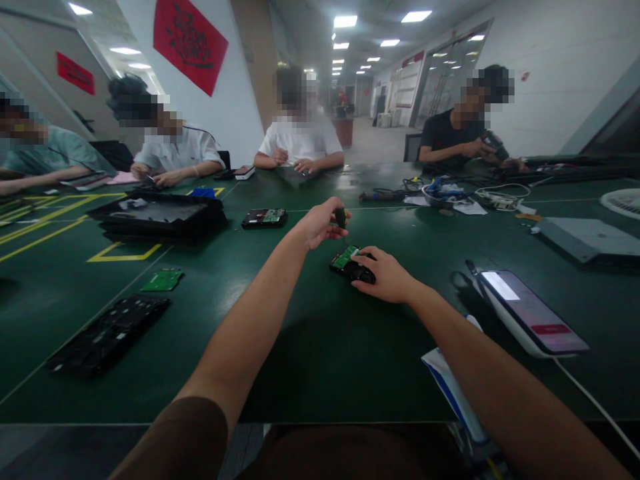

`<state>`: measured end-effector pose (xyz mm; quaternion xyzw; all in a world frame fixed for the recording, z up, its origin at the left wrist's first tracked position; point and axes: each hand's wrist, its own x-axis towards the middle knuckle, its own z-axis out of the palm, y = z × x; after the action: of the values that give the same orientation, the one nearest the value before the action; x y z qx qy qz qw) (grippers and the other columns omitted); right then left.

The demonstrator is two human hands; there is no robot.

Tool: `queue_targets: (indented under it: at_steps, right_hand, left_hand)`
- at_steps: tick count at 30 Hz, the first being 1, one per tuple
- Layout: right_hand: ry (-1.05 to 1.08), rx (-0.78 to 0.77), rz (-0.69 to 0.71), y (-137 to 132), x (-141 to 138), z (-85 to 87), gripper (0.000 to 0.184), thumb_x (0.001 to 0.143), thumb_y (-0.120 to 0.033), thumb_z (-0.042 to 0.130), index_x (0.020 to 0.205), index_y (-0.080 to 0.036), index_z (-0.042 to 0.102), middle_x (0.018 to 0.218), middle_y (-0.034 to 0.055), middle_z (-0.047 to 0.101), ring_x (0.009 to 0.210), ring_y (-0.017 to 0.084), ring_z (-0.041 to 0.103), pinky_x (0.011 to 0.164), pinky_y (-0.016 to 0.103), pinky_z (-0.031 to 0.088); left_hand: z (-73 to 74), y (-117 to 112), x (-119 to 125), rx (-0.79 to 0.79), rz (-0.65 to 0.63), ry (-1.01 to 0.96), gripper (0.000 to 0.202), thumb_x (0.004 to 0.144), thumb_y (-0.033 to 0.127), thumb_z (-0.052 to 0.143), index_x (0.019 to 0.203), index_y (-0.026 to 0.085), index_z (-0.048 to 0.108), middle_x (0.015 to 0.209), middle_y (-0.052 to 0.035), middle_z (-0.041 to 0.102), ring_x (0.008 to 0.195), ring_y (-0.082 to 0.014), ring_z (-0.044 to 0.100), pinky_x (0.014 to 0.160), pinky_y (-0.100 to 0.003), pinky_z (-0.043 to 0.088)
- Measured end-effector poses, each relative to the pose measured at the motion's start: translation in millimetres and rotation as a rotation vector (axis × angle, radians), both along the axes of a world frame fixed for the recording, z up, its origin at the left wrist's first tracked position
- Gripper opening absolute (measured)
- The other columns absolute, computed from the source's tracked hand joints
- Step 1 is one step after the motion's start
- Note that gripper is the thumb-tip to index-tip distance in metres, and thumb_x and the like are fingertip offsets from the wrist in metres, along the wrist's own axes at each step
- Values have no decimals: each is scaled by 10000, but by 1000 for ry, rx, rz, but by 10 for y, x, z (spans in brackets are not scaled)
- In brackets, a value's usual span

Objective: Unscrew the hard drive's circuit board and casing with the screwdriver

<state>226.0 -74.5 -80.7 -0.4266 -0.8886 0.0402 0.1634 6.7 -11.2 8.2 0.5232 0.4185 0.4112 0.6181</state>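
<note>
My left grip [324,223] is closing around the dark handle of a screwdriver [341,217], its thin shaft pointing down over the drive [347,259]; whether the tip is touching, I cannot tell. My right grip [387,275] is spanning the drive's right end, fingers lying over the top and thumb bracing the near edge, partly open around its width. The drive is lying on the green counter [310,347] in front of me, its green board [344,256] facing up.

I am judging it compact but fairly heavy, stiff all through, with smooth sides that could be sliding on this slick top. The board is looking like the fragile part, so the black casing edges are offering the safer hold, fingers staying off the circuitry.

Beyond my left arm, a black tray stack [159,223] is sitting with something greyish inside that I am not making out, and a blue piece [204,192] is showing at its far right corner. Farther right, a bowl [436,201] is holding a blue jumble, probably wires or wrappers.
</note>
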Motion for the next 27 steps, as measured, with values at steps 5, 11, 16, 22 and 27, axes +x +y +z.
queue_targets:
  at_steps: [5,11,16,22,27]
  right_hand:
    - [7,6,4,-2,-2,-3,659,885,-576,646,1447,-246,557,1452,157,496,1252,370,564,1064,565,456]
    - [4,-4,-6,0,-1,-8,672,881,-585,645,1456,-250,551,1460,154,491,1234,369,572,1056,566,460]
    - [-3,9,3,2,0,-7,673,890,-588,633,1455,-233,550,1454,159,491,1251,364,561,1066,559,453]
    - [-1,1,0,-5,-2,9,669,885,-587,641,1450,-237,555,1457,157,491,1247,365,563,1067,567,451]
    - [-1,-2,1,-7,-5,13,677,887,-585,641,1452,-221,554,1463,167,485,1252,370,562,1070,557,455]
  left_hand:
    - [22,-24,16,-36,-47,-8,281,881,410,548,933,154,653,911,-125,747,596,-160,670,528,-261,489]
    - [12,-6,2,-34,2,-13,280,875,408,545,911,156,662,841,-109,725,612,-172,682,535,-261,495]
    - [-10,17,-6,-29,-9,-22,294,872,418,548,918,152,664,874,-113,739,588,-164,672,504,-254,475]
    - [-15,25,-2,-31,1,-13,286,880,423,534,882,162,651,893,-123,747,595,-161,673,483,-246,447]
    - [-6,19,-1,16,24,16,283,877,411,546,890,157,670,838,-105,724,539,-140,634,452,-238,414]
